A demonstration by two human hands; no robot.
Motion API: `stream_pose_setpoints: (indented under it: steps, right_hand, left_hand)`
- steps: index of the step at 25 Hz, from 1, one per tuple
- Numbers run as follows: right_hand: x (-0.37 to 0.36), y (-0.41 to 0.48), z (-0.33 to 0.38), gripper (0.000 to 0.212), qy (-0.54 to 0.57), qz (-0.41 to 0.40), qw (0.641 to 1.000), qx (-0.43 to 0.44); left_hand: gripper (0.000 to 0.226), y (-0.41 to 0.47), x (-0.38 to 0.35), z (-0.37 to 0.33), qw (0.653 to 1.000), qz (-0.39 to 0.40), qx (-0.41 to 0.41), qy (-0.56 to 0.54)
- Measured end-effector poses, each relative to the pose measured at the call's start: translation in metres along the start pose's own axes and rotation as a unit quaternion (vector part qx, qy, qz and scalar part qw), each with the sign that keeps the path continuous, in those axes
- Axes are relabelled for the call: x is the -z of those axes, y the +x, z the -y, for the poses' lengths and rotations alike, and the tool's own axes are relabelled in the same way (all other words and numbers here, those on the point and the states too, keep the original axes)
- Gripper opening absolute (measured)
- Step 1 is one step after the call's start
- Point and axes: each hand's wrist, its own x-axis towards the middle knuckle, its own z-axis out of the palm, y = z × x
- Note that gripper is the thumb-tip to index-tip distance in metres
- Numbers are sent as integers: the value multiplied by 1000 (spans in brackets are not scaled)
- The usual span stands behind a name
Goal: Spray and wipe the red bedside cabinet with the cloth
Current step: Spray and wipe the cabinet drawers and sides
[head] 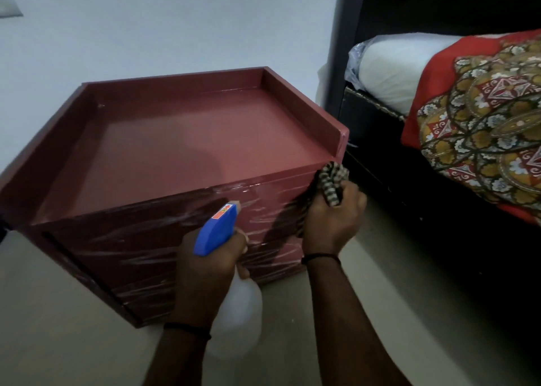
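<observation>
Head view: red cabinet [187, 140] beside bed [468, 116].

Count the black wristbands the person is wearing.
2: one black wristband on the left wrist, behind the hand holding the spray bottle; one on the right wrist, behind the hand gripping the cloth.

open cabinet top [187, 140], raised rim on three sides, bed [439, 128] close beside
</observation>
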Motion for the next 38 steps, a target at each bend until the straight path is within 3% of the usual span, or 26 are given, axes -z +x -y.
stream_pose_setpoints:
  steps: [2, 4, 5, 7, 8, 10, 12, 15, 16, 18, 20, 23, 28, 31, 33, 36, 38]
  right_hand:
    - [-5, -34, 16, 22, 18, 86, 996, 25]
    - [0, -65, 23, 23, 43, 187, 977, 93]
    - [2, -61, 18, 24, 48, 201, 971, 121]
    - [2, -27, 0, 21, 25, 148, 982, 118]
    - [2, -8, -7, 18, 6, 93, 993, 76]
    - [4, 7, -4, 16, 8, 15, 1000, -9]
    - [0, -20, 16, 18, 20, 64, 998, -5]
    - [1, -48, 18, 18, 29, 167, 982, 87]
    - [3, -35, 10, 19, 17, 153, 984, 94]
    - [5, 7, -3, 22, -18, 52, 997, 49]
    - [7, 41, 2, 22, 15, -27, 999, -19]
    - [2, 32, 19, 22, 42, 2, 999, -14]
    - [3, 24, 33, 21, 74, 35, 997, 4]
    - [-3, 60, 58, 24, 82, 2, 995, 50]
    - [-1, 58, 52, 30, 65, 23, 995, 75]
    - [11, 25, 20, 26, 38, 62, 997, 30]
    - [10, 21, 14, 23, 38, 57, 997, 23]
  left_hand:
    - [25, 1, -2, 2, 1000, 0, 6, 5]
    - [26, 5, -4, 3, 1000, -1, 7, 9]
    - [22, 7, -5, 3, 1000, -1, 9, 7]
    - [12, 8, -7, 1, 1000, 8, 8, -1]
    - [14, 7, -7, 1, 1000, 12, 5, -2]
    - [35, 6, -6, 3, 1000, 12, 3, 2]
    - [47, 7, -7, 6, 1000, 11, -5, 10]
    - [26, 12, -12, 9, 1000, 2, -9, 19]
    - [15, 12, -14, 8, 1000, 4, -4, 18]
    - [4, 8, -15, 3, 1000, 22, 0, 5]
    - [17, 4, -13, 3, 1000, 27, 2, 2]
    - [48, 4, -13, 8, 1000, 15, 6, 14]
    - [17, 4, -27, 3, 999, 26, 8, 27]
    - [23, 2, -36, 0, 999, 34, 4, 24]
    - [20, 0, -41, -3, 999, 36, -2, 25]
    - [7, -1, -46, -16, 998, 55, 1, 16]
    - [16, 0, -49, -22, 998, 63, -1, 7]
